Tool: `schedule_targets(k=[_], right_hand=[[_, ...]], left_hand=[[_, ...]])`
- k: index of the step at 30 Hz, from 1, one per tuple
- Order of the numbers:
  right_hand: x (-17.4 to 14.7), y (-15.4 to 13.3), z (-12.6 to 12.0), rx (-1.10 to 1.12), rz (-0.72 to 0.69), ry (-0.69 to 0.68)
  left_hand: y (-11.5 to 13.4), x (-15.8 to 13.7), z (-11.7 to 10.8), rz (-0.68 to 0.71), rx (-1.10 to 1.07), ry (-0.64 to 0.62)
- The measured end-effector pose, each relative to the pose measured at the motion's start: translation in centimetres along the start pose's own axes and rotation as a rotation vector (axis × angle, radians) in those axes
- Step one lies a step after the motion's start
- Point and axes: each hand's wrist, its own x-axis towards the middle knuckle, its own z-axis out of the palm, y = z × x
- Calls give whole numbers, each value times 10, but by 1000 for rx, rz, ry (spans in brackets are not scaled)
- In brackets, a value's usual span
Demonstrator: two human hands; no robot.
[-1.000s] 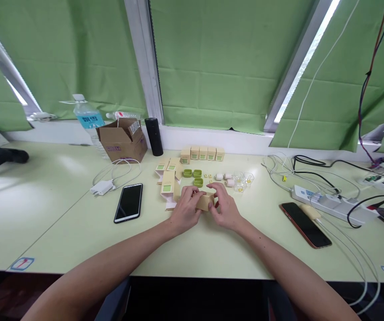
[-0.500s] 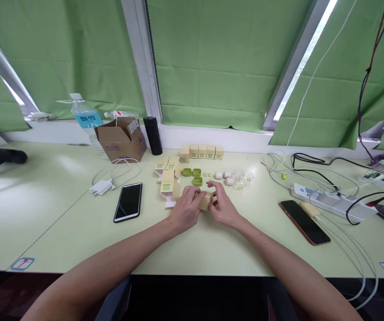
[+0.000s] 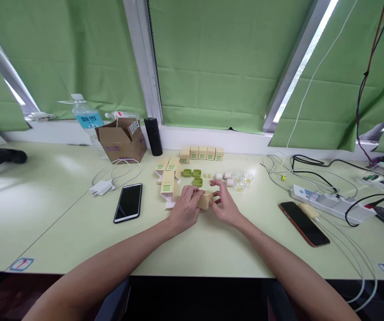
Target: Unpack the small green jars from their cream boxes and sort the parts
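small tan box (image 3: pixel 205 200), at the near middle of the pale table (image 3: pixel 178 254), lies between the left hand (image 3: pixel 185 207) and the right hand (image 3: pixel 225 207). at the far side stands a row of tan boxes (image 3: pixel 203 153), close to the wall beneath the green blinds (image 3: pixel 218 67). just far of the hands are three small green trays (image 3: pixel 197 173); to the right of these follow tiny yellow pieces (image 3: pixel 205 175), pale cylinders (image 3: pixel 229 183) and clear cups (image 3: pixel 247 177). open tan cartons (image 3: pixel 168 180) lie just left of the left hand. farther left are a phone (image 3: pixel 128 203), a white charger (image 3: pixel 101 187) and a brown carton (image 3: pixel 123 142); well to the right, a second phone (image 3: pixel 304 225) lies near a power strip (image 3: pixel 332 205). fingers of the left hand are clamped on the left part of the small tan box, partly hiding it. on the right hand, the index finger is raised and apart from the thumb, while thumb and other fingers curl at the right end; whether they grip it cannot be told.
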Motion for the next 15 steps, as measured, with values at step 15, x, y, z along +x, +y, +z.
schedule_targets(k=[15], right_hand=[[-1,-3,2,-78,20,-7]], left_hand=[[3,0,-1,65,61,-14]])
